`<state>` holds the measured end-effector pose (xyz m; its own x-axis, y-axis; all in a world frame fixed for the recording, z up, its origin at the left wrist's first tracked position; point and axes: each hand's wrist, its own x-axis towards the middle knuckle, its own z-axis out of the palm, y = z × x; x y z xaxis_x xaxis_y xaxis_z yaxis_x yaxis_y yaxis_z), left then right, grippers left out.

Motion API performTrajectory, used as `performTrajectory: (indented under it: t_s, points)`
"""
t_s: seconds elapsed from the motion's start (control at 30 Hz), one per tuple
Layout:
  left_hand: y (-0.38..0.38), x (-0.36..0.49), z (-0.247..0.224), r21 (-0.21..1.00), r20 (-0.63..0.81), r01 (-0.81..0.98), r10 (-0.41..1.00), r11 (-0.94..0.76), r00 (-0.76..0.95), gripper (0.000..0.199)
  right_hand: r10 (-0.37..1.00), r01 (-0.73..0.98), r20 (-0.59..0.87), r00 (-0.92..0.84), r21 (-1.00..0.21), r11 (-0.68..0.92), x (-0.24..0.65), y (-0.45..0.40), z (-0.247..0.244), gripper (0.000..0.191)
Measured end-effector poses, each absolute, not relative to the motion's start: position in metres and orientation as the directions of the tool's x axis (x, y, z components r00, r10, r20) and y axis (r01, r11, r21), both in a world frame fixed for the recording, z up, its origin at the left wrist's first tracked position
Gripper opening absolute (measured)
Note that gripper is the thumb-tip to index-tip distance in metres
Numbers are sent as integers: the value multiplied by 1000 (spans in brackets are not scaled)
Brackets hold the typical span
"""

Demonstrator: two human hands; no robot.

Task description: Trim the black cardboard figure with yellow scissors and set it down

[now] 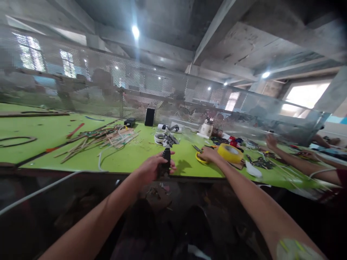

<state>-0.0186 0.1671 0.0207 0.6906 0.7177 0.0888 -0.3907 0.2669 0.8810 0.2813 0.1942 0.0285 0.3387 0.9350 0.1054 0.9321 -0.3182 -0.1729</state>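
Observation:
My left hand is closed around a small black part, held upright just above the near edge of the green table. My right hand reaches onto the table and rests on yellow-handled scissors, right beside a roll of yellow tape. Whether its fingers grip the scissors is unclear.
A pile of thin wooden sticks lies left of centre. Black boxes, cables, a white jar and small red parts stand toward the mesh fence behind. Another person's arms work at the right. A white cable hangs off the near edge.

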Motion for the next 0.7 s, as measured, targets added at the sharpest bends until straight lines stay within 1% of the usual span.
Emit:
performTrajectory:
  t_s: [0.07, 0.17, 0.2, 0.27, 0.3, 0.37, 0.4, 0.43, 0.47, 0.53, 0.6, 0.67, 0.7]
  points:
    - [185, -15, 24, 882, 84, -391, 728, 263, 680, 43, 937, 944, 157, 311, -167, -286, 275, 191, 36, 26]
    - [207, -7, 23, 878, 83, -397, 731, 267, 677, 44, 914, 962, 317, 253, -183, -203, 256, 152, 40, 30]
    - [212, -5, 22, 876, 80, -397, 729, 274, 680, 44, 903, 966, 362, 230, -195, -168, 247, 129, 35, 33]
    - [220, -2, 18, 872, 68, -393, 724, 291, 687, 45, 903, 969, 394, 173, -230, -86, 223, 76, 12, 37]
    - [222, -1, 17, 871, 59, -388, 720, 301, 691, 45, 918, 969, 379, 121, -247, -26, 209, 48, -6, 35]
    - [225, 1, 14, 874, 32, -366, 712, 321, 701, 42, 944, 951, 325, -59, -270, 153, 183, 0, -48, 27]
    - [226, 2, 14, 876, 21, -356, 711, 326, 703, 41, 952, 943, 283, -114, -271, 194, 172, -18, -71, 27]
    - [226, 3, 13, 878, 11, -350, 715, 328, 699, 40, 955, 938, 248, -162, -263, 227, 163, -31, -92, 32]
    - [226, 3, 13, 881, -1, -340, 720, 329, 694, 40, 957, 934, 214, -197, -256, 250, 157, -38, -112, 33]
    - [224, 5, 12, 889, -19, -325, 734, 323, 679, 39, 957, 933, 176, -232, -238, 270, 154, -39, -144, 29]
    - [223, 6, 13, 898, -31, -311, 749, 312, 662, 38, 960, 943, 175, -220, -214, 255, 158, -28, -167, 30]
    - [221, 7, 13, 907, -40, -297, 761, 300, 648, 36, 958, 946, 188, -219, -199, 255, 161, -16, -183, 24]
    - [220, 8, 13, 911, -43, -290, 766, 294, 641, 35, 952, 938, 187, -244, -204, 280, 161, -12, -190, 21]
